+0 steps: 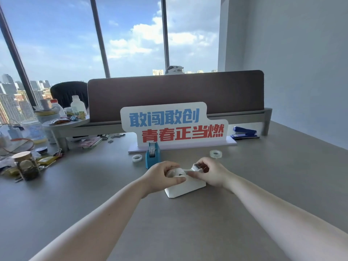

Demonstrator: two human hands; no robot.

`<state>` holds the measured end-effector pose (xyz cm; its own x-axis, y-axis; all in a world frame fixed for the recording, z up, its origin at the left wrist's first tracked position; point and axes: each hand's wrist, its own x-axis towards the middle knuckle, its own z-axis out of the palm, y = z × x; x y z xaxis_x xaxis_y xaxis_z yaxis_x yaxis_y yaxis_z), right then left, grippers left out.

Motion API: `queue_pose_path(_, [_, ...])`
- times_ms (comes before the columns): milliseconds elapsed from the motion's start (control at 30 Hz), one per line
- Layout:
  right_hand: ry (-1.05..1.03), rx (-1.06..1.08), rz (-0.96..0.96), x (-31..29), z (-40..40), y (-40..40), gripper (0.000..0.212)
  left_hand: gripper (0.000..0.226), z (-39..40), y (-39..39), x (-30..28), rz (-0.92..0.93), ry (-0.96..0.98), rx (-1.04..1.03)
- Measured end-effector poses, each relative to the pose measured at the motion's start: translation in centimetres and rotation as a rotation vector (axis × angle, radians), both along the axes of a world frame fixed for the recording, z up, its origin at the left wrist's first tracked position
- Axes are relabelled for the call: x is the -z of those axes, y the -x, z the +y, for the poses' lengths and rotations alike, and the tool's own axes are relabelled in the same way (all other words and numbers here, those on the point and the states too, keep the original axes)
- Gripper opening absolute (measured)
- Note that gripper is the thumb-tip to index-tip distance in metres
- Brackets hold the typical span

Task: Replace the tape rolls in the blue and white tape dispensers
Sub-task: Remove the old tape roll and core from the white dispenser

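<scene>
A white tape dispenser (186, 187) sits on the grey desk (169, 223) in front of me. My left hand (162, 176) grips the tape roll (176, 172) seated in its rear part. My right hand (211, 174) pinches the tape strip near the cutter end (196, 167). Just behind, a blue tape dispenser (153, 156) stands upright with a roll in it. Two loose clear tape rolls lie on the desk: one (136, 158) left of the blue dispenser, one (215, 153) to the right.
A white sign (175, 125) with blue and red characters stands behind the dispensers. A blue stapler (244, 132) lies at the back right. Jars, bottles, clips and packets clutter the left side (26, 164). A brown divider panel (175, 93) closes the desk's far edge.
</scene>
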<state>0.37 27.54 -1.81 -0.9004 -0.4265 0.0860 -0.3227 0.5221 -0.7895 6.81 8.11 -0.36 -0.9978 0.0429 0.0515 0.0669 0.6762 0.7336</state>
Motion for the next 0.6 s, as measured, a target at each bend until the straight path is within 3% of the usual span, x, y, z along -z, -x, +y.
queue_pose_path(233, [0.049, -0.057, -0.050, 1.3, 0.7, -1.4, 0.064, 0.028, -0.9, -1.6, 0.0, 0.032, -0.113, -0.053])
queue_pose_path(600, [0.066, -0.047, 0.005, 1.6, 0.6, -2.5, 0.063, 0.033, -0.8, -1.8, -0.8, 0.020, -0.012, -0.064])
